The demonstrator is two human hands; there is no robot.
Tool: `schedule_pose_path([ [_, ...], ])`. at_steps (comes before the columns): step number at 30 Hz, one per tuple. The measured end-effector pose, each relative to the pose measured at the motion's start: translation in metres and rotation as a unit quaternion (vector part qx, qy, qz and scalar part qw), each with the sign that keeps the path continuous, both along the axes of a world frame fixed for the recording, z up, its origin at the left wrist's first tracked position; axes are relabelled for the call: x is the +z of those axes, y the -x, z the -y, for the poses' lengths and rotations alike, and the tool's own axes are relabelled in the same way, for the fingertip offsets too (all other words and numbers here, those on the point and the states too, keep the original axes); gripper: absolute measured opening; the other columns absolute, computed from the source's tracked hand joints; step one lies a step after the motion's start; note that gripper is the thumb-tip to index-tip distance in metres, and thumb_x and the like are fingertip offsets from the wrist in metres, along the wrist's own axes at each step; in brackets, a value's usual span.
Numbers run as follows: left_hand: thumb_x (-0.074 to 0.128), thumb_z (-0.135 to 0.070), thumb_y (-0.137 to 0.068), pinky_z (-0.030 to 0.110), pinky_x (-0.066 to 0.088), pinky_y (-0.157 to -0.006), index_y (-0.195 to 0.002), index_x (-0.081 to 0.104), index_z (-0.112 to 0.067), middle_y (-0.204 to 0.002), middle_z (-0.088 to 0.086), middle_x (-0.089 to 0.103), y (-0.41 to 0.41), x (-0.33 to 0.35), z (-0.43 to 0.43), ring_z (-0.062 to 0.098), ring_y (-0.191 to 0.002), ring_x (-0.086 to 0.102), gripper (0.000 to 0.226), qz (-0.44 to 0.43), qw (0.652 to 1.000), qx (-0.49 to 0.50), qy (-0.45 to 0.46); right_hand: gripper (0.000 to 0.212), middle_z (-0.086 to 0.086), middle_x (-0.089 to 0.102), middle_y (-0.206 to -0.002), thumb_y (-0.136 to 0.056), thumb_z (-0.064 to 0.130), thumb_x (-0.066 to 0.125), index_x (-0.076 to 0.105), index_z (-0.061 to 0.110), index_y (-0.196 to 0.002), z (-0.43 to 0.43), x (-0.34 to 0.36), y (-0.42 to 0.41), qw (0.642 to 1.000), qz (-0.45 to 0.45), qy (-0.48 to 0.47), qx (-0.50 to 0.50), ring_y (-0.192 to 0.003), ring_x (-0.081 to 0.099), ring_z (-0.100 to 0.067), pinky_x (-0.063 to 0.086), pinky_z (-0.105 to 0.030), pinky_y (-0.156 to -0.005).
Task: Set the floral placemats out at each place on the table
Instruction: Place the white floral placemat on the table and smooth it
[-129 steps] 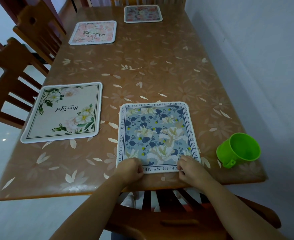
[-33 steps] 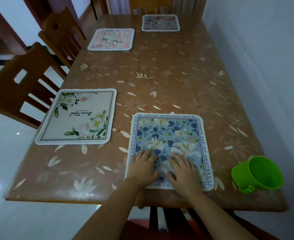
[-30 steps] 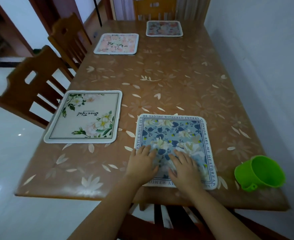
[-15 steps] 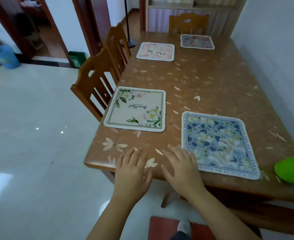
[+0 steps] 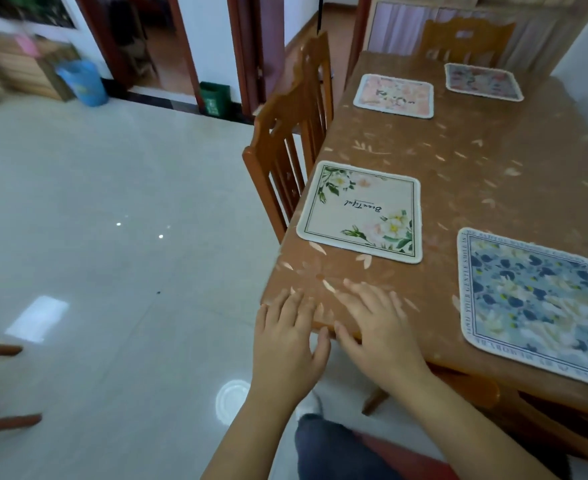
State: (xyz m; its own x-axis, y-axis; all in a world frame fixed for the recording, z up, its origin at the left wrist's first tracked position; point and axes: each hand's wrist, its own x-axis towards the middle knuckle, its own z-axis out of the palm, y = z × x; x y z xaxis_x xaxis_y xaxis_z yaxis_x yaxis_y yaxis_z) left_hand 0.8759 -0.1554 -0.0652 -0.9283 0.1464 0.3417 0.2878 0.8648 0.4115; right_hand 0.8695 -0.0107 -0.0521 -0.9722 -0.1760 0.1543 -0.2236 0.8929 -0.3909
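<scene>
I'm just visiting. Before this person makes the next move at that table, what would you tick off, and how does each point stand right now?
1. Hands free: left hand and right hand are open at the near corner of the table, holding nothing. Ok.
2. Blue placemat lies flat at the near end. Ok.
3. Cream placemat lies flat before the near chair. Ok.
4. Pink placemat lies flat further along that side. Ok.
5. Far placemat lies before the end chair. Ok.
6. Places along the table's right side: partly out of frame. Cannot tell.
</scene>
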Motion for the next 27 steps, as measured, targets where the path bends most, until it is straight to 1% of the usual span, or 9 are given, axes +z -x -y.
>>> schedule_pose_path([
  [2,0.046,-0.034,-0.078,0.043,0.045,-0.089,-0.102,0.066,-0.010,-0.111,0.010,0.067,0.017,-0.001,0.010,0.029,-0.106,0.059,0.039,0.007,1.000,-0.002,0.002,0.042,0.000,0.046,-0.138,-0.085,0.027,0.058,0.050,0.022,-0.125,0.014,-0.001,0.020,1.000,0.009,-0.001,0.005,-0.130,0.036,-0.022,0.019,-0.051,-0.109],
  [6,0.049,-0.032,-0.078,0.049,0.048,-0.087,-0.104,0.065,-0.009,-0.114,0.012,0.065,0.073,-0.001,0.038,0.031,-0.108,0.058,0.038,-0.001,0.999,-0.020,0.035,0.041,-0.005,0.052,-0.132,-0.081,0.023,0.063,0.054,0.017,-0.121,0.040,-0.007,0.075,1.000,-0.005,0.011,-0.001,-0.124,0.044,-0.024,0.027,-0.053,-0.105],
  [8,0.058,-0.028,-0.077,0.050,0.046,-0.088,-0.103,0.066,-0.009,-0.113,0.013,0.065,0.109,0.000,0.052,0.033,-0.107,0.058,0.033,-0.013,0.998,-0.019,0.056,0.039,-0.005,0.056,-0.127,-0.080,0.025,0.064,0.056,0.017,-0.118,0.050,-0.008,0.107,1.000,-0.024,0.005,-0.017,-0.119,0.048,-0.025,0.033,-0.051,-0.101],
  [10,0.068,-0.024,-0.072,0.051,0.043,-0.091,-0.104,0.066,-0.009,-0.114,0.013,0.065,0.145,0.003,0.061,0.032,-0.108,0.058,0.035,-0.007,0.997,-0.025,0.069,0.039,-0.006,0.056,-0.126,-0.081,0.026,0.063,0.055,0.017,-0.118,0.059,-0.007,0.138,0.999,-0.024,0.003,-0.029,-0.118,0.049,-0.026,0.034,-0.051,-0.100],
  [14,0.060,-0.029,-0.078,0.047,0.042,-0.093,-0.106,0.064,-0.014,-0.115,0.009,0.064,0.205,0.008,0.067,0.029,-0.110,0.057,0.032,-0.004,0.995,-0.060,0.085,0.039,-0.009,0.058,-0.123,-0.078,0.020,0.066,0.056,0.014,-0.115,0.069,-0.004,0.190,0.997,-0.030,0.030,-0.064,-0.115,0.051,-0.029,0.037,-0.056,-0.098],
  [17,0.064,-0.028,-0.079,0.047,0.039,-0.096,-0.108,0.063,-0.014,-0.117,0.008,0.064,0.241,0.009,0.063,0.028,-0.114,0.054,0.031,0.008,0.994,-0.077,0.073,0.037,-0.008,0.058,-0.123,-0.080,0.021,0.063,0.056,0.015,-0.116,0.070,0.001,0.220,0.995,-0.033,0.034,-0.092,-0.116,0.051,-0.028,0.037,-0.057,-0.098],
  [20,0.065,-0.024,-0.079,0.047,0.040,-0.096,-0.109,0.062,-0.011,-0.117,0.011,0.063,0.266,0.009,0.056,0.030,-0.115,0.054,0.033,0.018,0.994,-0.102,0.046,0.037,-0.008,0.057,-0.125,-0.082,0.026,0.055,0.055,0.015,-0.118,0.064,0.005,0.239,0.991,-0.021,0.032,-0.125,-0.118,0.049,-0.027,0.036,-0.055,-0.100],
  [24,0.061,-0.026,-0.080,0.051,0.044,-0.095,-0.110,0.063,-0.010,-0.116,0.010,0.064,0.291,0.010,0.045,0.030,-0.114,0.055,0.034,0.020,0.988,-0.150,0.016,0.037,-0.008,0.058,-0.125,-0.081,0.023,0.060,0.058,0.013,-0.116,0.056,0.006,0.250,0.984,-0.003,0.017,-0.176,-0.116,0.052,-0.029,0.036,-0.055,-0.098],
  [27,0.061,-0.026,-0.081,0.051,0.040,-0.097,-0.112,0.062,-0.011,-0.119,0.009,0.063,0.313,0.010,0.045,0.028,-0.116,0.053,0.034,0.025,0.983,-0.181,0.007,0.036,-0.012,0.059,-0.123,-0.081,0.022,0.060,0.059,0.009,-0.115,0.054,0.005,0.262,0.978,0.005,-0.002,-0.210,-0.113,0.054,-0.031,0.042,-0.056,-0.093],
])
